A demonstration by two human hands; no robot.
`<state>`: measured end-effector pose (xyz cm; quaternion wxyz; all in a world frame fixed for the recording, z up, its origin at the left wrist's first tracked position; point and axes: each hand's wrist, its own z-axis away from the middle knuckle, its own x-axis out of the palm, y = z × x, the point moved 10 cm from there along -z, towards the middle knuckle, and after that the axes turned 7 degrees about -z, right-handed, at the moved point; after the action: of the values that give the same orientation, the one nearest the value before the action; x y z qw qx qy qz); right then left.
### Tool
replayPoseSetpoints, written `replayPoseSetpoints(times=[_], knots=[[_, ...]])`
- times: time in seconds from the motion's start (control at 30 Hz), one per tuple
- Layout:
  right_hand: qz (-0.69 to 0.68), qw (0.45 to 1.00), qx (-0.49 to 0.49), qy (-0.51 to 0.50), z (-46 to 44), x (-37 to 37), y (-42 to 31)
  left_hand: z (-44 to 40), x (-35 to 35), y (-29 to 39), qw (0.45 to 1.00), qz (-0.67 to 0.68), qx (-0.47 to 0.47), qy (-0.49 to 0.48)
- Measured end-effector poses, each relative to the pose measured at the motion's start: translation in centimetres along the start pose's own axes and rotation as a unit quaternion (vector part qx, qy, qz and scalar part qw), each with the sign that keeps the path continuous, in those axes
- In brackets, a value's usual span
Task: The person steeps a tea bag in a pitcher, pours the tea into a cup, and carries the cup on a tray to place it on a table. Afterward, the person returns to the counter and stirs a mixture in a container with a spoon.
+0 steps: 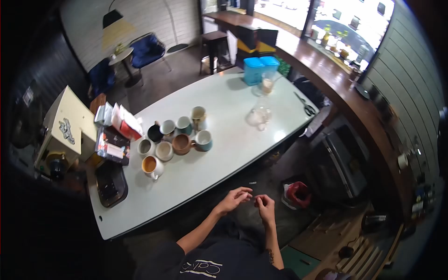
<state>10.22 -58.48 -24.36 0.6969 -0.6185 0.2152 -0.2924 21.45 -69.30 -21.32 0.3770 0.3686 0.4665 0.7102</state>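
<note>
My left hand [234, 200] is in the air past the front edge of the white table, fingers apart and nothing in it. Close beside it on the right, my right hand [265, 208] has its fingers curled into a pinch; whether something small is between them I cannot make out. Neither hand touches the table [219, 172]. Several mugs stand grouped on the table's left half, among them an orange-lined white mug [152, 167], a brown mug [182, 144] and a teal mug [204, 140].
Blue containers [254, 72], a clear glass pitcher [259, 116] and scissors [305, 105] are on the table's far right part. A black tray [111, 184] lies at the left end. A red-lined bin [297, 194] stands on the floor to the right.
</note>
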Motion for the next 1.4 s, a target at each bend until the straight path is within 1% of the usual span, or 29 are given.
replayPoseSetpoints(times=[0.03,0.1,0.13,0.17,0.23,0.27,0.37,0.43,0.47,0.5,0.53,0.6,0.63,0.7,0.73,0.77,0.83,0.87,0.9,0.93,0.97,1.0,1.03,1.1,1.17,1.23,1.3,1.37,1.4], knots=[[0.003,1.000,0.010,-0.013,-1.2,1.6,-0.8,0.4,-1.6,1.2,0.999,-0.020,0.034,0.020],[0.044,0.990,-0.001,-0.132,-3.1,6.5,-2.8,1.8,-5.1,3.2,0.995,0.006,0.062,0.078],[0.063,0.984,0.009,-0.167,-4.1,8.0,-2.1,2.3,-6.9,3.5,0.992,0.013,0.068,0.107],[0.064,0.982,0.015,-0.178,-4.8,9.1,-2.1,2.9,-8.5,3.6,0.988,0.020,0.074,0.135],[0.117,0.966,-0.034,-0.229,-5.8,12.0,-3.5,3.9,-11.5,3.0,0.980,0.012,0.077,0.181],[0.137,0.961,-0.026,-0.237,-6.2,12.7,-3.8,4.5,-12.9,2.1,0.975,0.021,0.047,0.218],[0.125,0.956,-0.028,-0.265,-7.1,14.8,-5.0,5.5,-14.8,2.1,0.964,0.038,0.041,0.258],[0.121,0.954,-0.022,-0.272,-8.1,15.4,-5.6,5.4,-15.0,2.5,0.963,0.040,0.040,0.264],[0.118,0.954,-0.018,-0.276,-8.7,15.3,-5.6,5.3,-15.4,3.3,0.955,0.038,0.057,0.288],[0.115,0.954,-0.013,-0.278,-9.4,15.1,-6.0,5.1,-15.7,4.0,0.947,0.037,0.073,0.309],[0.115,0.955,-0.012,-0.273,-10.3,14.6,-6.5,4.3,-15.7,4.3,0.949,0.036,0.072,0.305],[0.127,0.955,-0.016,-0.266,-12.4,13.8,-7.8,3.8,-17.0,6.3,0.926,-0.024,0.106,0.360],[0.126,0.956,-0.015,-0.266,-13.7,13.3,-7.9,3.0,-17.1,7.2,0.927,-0.025,0.106,0.360],[0.114,0.970,-0.012,-0.215,-17.0,11.0,-8.1,2.4,-18.5,10.0,0.882,-0.134,0.104,0.439],[0.088,0.979,-0.019,-0.183,-18.5,9.9,-9.2,1.8,-19.2,10.5,0.868,-0.138,0.112,0.463],[0.088,0.983,-0.053,-0.155,-20.5,8.4,-9.3,0.9,-19.5,11.0,0.868,-0.140,0.110,0.464],[0.122,0.985,-0.094,-0.079,-23.7,5.5,-12.2,0.3,-20.2,12.9,0.820,-0.205,0.143,0.514],[0.119,0.987,-0.104,-0.039,-25.0,3.9,-13.1,0.0,-20.5,13.7,0.801,-0.245,0.137,0.529],[0.115,0.987,-0.116,0.001,-26.3,2.3,-13.9,-0.1,-20.3,15.0,0.759,-0.306,0.163,0.550],[0.122,0.984,-0.125,0.026,-27.6,0.9,-14.2,-0.4,-20.5,15.6,0.735,-0.365,0.166,0.547],[0.123,0.984,-0.127,0.024,-28.8,0.2,-14.2,-0.8,-20.2,16.0,0.707,-0.422,0.168,0.543],[0.144,0.978,-0.143,0.046,-29.7,-0.5,-15.0,-1.6,-21.2,14.1,0.786,-0.254,0.139,0.546],[0.164,0.972,-0.156,0.067,-30.4,-1.0,-15.6,-2.1,-21.0,14.2,0.784,-0.255,0.135,0.549],[0.173,0.973,-0.150,0.032,-31.9,-0.9,-15.2,-1.9,-20.9,14.6,0.773,-0.240,0.143,0.570],[0.155,0.983,-0.086,-0.042,-33.7,0.2,-12.8,-2.0,-21.4,14.2,0.763,-0.239,0.126,0.587],[0.133,0.985,-0.074,-0.083,-34.5,1.6,-11.8,-2.0,-21.4,14.0,0.755,-0.246,0.102,0.599],[0.090,0.989,-0.082,-0.084,-34.8,2.5,-11.3,-2.0,-21.5,14.6,0.748,-0.254,0.101,0.605],[0.111,0.987,-0.097,-0.065,-35.3,2.7,-11.5,-2.0,-21.7,14.9,0.739,-0.264,0.108,0.611],[0.112,0.987,-0.083,-0.075,-35.5,2.8,-11.1,-2.0,-21.8,14.9,0.740,-0.263,0.101,0.611]])
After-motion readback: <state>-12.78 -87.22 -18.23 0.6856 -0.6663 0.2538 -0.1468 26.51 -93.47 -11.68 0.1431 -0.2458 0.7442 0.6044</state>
